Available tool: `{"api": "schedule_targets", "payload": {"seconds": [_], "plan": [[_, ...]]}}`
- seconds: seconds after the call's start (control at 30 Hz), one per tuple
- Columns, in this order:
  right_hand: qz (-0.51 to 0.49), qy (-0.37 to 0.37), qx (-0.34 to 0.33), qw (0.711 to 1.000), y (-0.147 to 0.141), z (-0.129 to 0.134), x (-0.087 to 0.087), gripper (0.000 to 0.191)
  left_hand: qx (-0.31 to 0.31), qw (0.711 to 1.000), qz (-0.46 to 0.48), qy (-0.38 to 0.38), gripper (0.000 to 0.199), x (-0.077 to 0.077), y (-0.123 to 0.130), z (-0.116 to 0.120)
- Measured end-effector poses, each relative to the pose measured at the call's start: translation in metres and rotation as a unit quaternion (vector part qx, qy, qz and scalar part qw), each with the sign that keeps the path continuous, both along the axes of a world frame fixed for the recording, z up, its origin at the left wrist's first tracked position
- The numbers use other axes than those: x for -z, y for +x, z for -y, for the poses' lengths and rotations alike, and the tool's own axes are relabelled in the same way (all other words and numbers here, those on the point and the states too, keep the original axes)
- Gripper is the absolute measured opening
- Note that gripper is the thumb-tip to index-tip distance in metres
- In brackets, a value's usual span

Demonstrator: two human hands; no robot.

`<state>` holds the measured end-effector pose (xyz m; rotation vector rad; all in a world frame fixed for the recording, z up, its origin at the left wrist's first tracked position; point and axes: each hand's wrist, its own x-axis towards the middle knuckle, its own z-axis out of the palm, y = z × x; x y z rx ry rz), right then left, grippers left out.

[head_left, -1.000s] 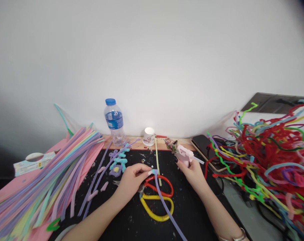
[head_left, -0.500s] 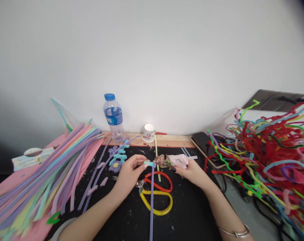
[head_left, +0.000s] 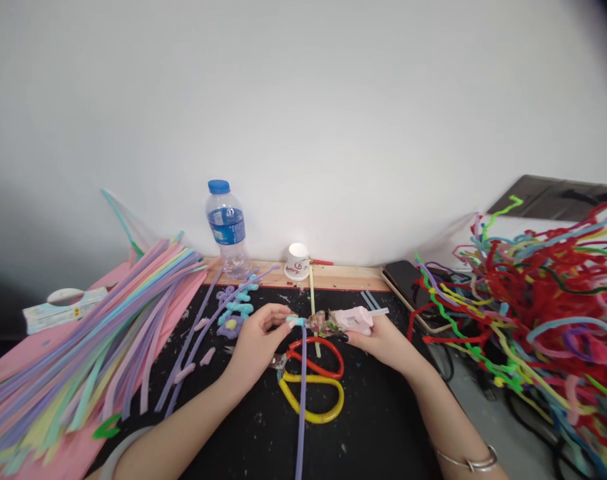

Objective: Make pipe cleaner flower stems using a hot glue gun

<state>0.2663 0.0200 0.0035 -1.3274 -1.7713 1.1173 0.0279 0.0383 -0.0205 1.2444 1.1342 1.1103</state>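
In the head view, my left fingers (head_left: 288, 320) are pinching the blue-tipped purple stem (head_left: 302, 400). My right fingers (head_left: 356, 331) are gripping the glue gun (head_left: 352, 320).

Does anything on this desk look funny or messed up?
Yes: the front of the pink glue gun in the right hand is crusted with speckled gunk. The fuzzy stems on the right are a wild tangle, while the bundle on the left lies mostly straight. Pale bits speckle the black mat.
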Motion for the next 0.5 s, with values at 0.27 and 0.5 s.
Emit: {"api": "schedule_targets", "payload": {"seconds": [0.27, 0.5], "plan": [[0.028, 0.016, -0.004, 0.999, -0.0003, -0.0002, -0.0018, 0.032, 0.010, 1.000, -0.001, 0.000, 0.018, 0.0012, 0.0000, -0.0012], [0.056, 0.017, 0.002, 0.998, 0.0002, 0.0006, -0.0005, 0.029, 0.014, 1.000, -0.002, -0.004, 0.019, -0.0014, 0.0007, -0.0004]]}}
